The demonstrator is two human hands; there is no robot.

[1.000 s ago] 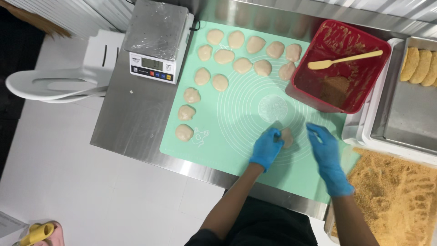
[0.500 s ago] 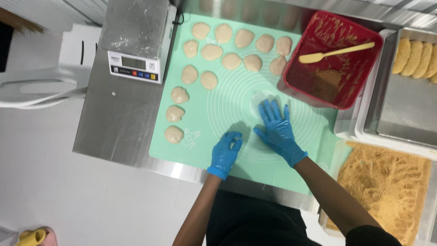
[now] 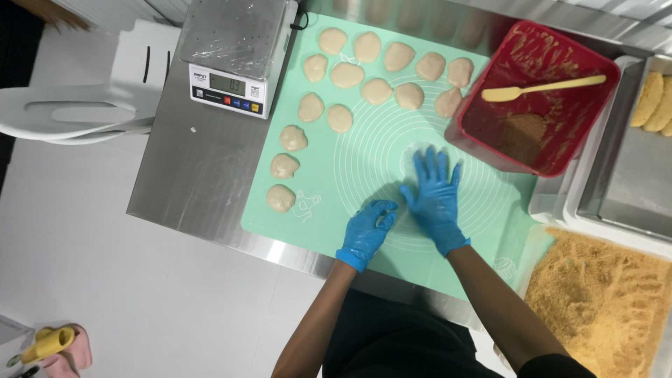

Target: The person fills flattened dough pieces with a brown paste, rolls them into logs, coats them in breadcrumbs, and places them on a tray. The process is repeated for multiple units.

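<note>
Head view, right hand: the right hand [image 3: 435, 198] in a blue glove lies flat with its fingers spread, pressing down on the mint-green rubber mat [image 3: 329, 203]. Whatever is under the palm is hidden, so I cannot tell if a dough piece is there.

Head view, left hand: the left hand [image 3: 367, 231] in a blue glove is curled, fingers bent in toward the thumb, resting on the mat just beside the right hand. I cannot tell if it pinches anything.

Head view, dough: pale round dough pieces [image 3: 348, 75] lie in rows on the far and left part of the mat, well apart from both hands.

Head view, other things: a red plastic tub with brown filling [image 3: 584, 105] and a yellow spatula [image 3: 542, 88] in it sits right of the mat. A silver kitchen scale wrapped in clear film [image 3: 234, 52] stands on the shiny steel surface [image 3: 196, 182]. A tray of golden crumbs [image 3: 602, 301] is near the right arm, and a metal tray with crumbed patties [image 3: 654, 105] lies past the tub.

What could go wrong, sticking: I think a hard press could make soft dough stick to the glove and tear.

What could go wrong, mat: a sideways push may slide or wrinkle the mat and bump the rows of dough.

What could go wrong, elbow: the right arm is close to the crumbs and could knock some out.
</note>
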